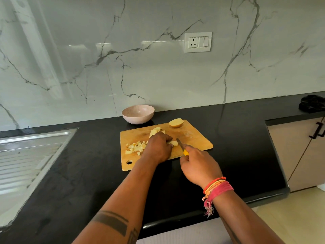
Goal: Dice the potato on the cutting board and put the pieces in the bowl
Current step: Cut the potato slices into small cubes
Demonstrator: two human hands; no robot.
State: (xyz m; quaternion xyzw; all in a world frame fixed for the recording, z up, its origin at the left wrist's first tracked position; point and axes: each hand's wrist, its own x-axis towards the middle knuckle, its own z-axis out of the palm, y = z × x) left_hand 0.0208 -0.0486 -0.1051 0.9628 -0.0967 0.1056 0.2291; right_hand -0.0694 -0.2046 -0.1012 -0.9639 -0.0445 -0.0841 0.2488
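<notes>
A potato piece (173, 142) is pinned to the cutting board (198, 138) by the left hand (158, 147), fingers curled over it. A knife (181, 146) is gripped by the right hand (198, 166), its blade just beside those fingers. A fingertip could be nicked if the piece slips. Dice (135, 147) are heaped left; a half potato (176, 123) is left uncut near the empty bowl (138, 113).

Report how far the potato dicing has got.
Done: a pile of cubes lies on the cutting board. In hand: the left hand holds a potato strip while the right hand works the knife. Left: slices, the potato half, and filling the empty bowl.
</notes>
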